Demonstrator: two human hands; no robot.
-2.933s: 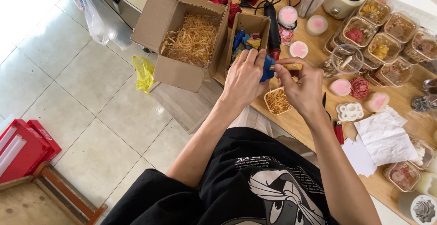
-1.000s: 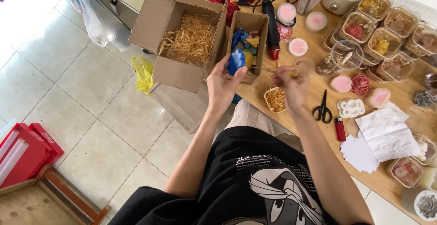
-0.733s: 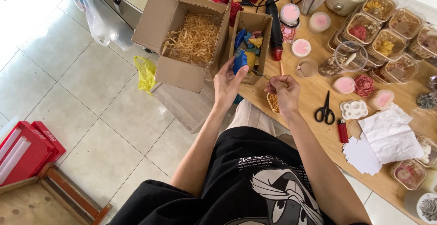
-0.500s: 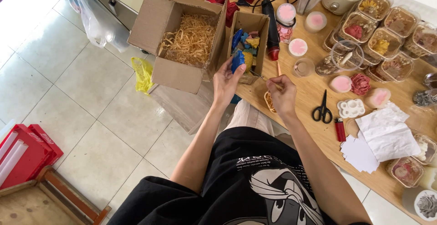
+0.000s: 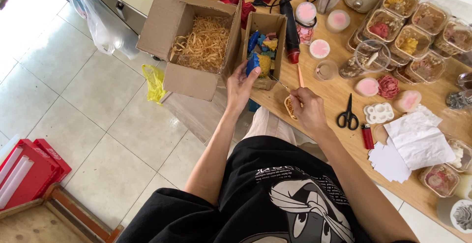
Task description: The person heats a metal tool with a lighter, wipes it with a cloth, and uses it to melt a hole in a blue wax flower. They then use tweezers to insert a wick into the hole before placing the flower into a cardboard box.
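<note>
Pale square floor tiles (image 5: 83,105) with dark grout fill the left side, brightly lit towards the upper left corner. A long wooden worktop (image 5: 339,93) runs diagonally across the right. Red plastic crates (image 5: 29,169) sit at the lower left beside a wooden frame (image 5: 64,213), and a grey cabinet (image 5: 128,2) stands along the top.

Right hand (image 5: 309,110) covers most of a small tray (image 5: 289,107); the tool it pinches is too thin to identify.

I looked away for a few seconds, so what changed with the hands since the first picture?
The left hand carried the blue piece from over the table to the small box. The right hand drew back toward the table's near edge. The scissors are uncovered now. The boxes and tubs stayed put.
</note>
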